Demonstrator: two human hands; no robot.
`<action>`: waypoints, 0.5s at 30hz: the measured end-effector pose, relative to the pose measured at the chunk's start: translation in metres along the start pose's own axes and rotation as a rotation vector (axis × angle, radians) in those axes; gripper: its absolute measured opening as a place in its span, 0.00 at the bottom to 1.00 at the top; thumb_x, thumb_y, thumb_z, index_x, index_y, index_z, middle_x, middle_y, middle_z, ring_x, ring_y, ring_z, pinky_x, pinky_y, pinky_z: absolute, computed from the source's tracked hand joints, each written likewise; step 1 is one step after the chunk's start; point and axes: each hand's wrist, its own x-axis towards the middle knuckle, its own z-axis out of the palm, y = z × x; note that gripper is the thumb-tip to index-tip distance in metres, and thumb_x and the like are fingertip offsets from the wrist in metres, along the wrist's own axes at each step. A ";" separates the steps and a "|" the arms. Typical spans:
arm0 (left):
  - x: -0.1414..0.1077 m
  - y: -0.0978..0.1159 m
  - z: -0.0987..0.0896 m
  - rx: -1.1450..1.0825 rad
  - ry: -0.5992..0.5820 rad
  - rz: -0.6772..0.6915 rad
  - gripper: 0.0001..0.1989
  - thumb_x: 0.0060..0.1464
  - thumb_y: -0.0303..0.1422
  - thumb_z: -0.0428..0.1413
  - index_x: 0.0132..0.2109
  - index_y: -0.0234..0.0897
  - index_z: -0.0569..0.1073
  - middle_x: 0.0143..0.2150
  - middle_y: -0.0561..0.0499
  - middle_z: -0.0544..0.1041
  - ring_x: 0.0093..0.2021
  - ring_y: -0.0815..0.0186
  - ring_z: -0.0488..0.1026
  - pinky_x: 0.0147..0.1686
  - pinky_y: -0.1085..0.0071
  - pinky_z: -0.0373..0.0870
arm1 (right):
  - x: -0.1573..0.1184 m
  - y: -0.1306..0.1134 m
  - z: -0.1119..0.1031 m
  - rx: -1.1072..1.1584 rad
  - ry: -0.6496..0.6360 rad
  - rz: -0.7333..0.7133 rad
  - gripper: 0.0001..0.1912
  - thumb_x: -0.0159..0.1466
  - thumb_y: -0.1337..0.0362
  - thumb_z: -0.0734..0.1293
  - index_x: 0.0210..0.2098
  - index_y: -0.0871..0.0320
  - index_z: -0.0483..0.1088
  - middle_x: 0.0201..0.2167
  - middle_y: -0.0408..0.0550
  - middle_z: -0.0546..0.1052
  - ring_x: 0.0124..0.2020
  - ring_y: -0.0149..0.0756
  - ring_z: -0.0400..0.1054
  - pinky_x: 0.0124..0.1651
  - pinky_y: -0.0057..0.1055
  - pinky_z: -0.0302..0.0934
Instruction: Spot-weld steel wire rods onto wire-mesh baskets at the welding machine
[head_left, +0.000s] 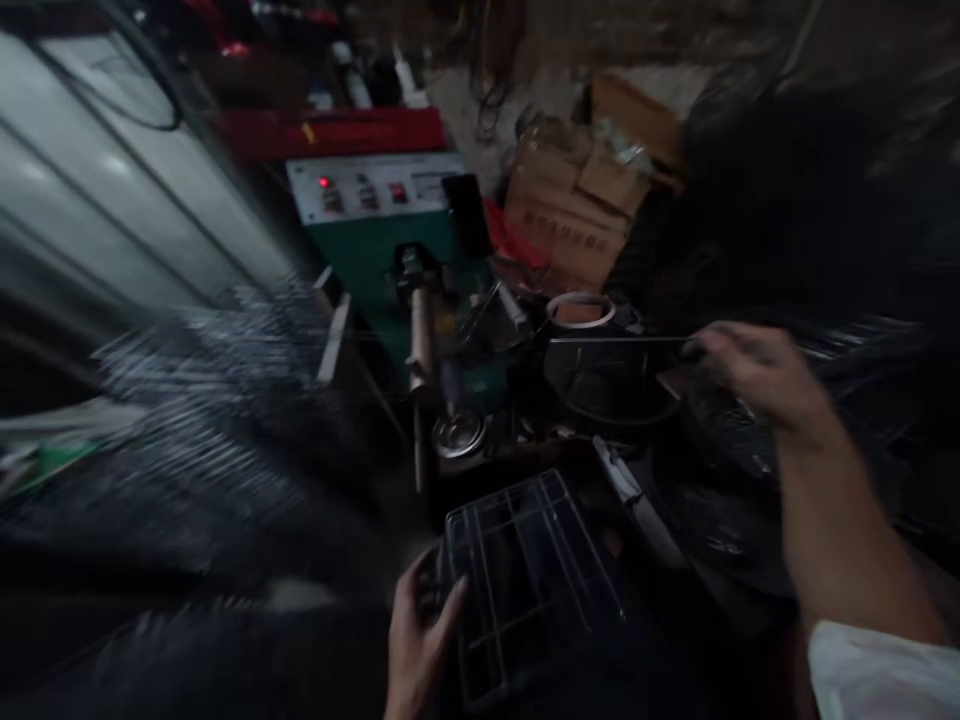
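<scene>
"What have I got in the left hand (420, 635)?"

"A wire frame (519, 622). The fingers are closed on its left edge, thumb over the near face. From that hand, the frame spreads out to the right, its long sides running away from me at a slight slant."

"And the right hand (757, 375)?"

"It's pinching one end of a thin rod (615, 340). The picture is blurred, so I can't make out the exact fingertip contact. The rod points left from the fingers, almost level across my view, above a dark tub (611, 395)."

"How do the two pieces lie to each other?"

"The rod is beyond the frame's far edge, and I see them apart. Its long axis runs across the frame's long sides rather than along them. The left hand is the nearer one to the frame; the right is well off to its right and farther out."

"What's past the rod's free end?"

"A green machine (360, 265) with a pale bar (422, 335) sticking out towards me. A round metal dish (459, 434) sits just beside that bar's near end."
</scene>
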 end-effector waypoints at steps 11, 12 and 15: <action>-0.030 0.056 0.003 -0.577 -0.001 -0.037 0.35 0.54 0.46 0.63 0.66 0.39 0.66 0.33 0.53 0.76 0.22 0.75 0.66 0.23 0.77 0.64 | -0.083 -0.002 0.195 0.826 -0.756 0.591 0.23 0.51 0.48 0.76 0.34 0.58 0.71 0.21 0.38 0.63 0.18 0.23 0.50 0.16 0.19 0.45; -0.027 0.049 0.004 -0.526 0.032 -0.045 0.34 0.54 0.44 0.64 0.64 0.37 0.68 0.36 0.51 0.78 0.27 0.72 0.71 0.28 0.75 0.69 | -0.084 0.005 0.205 0.793 -0.723 0.563 0.23 0.51 0.49 0.75 0.38 0.57 0.71 0.23 0.39 0.66 0.18 0.24 0.54 0.16 0.20 0.49; -0.014 0.019 0.010 -0.352 0.079 -0.006 0.27 0.57 0.44 0.60 0.59 0.33 0.74 0.52 0.42 0.79 0.51 0.57 0.76 0.52 0.63 0.72 | -0.085 0.027 0.219 0.492 -0.559 0.303 0.17 0.57 0.53 0.71 0.41 0.54 0.71 0.30 0.43 0.75 0.24 0.31 0.65 0.24 0.27 0.63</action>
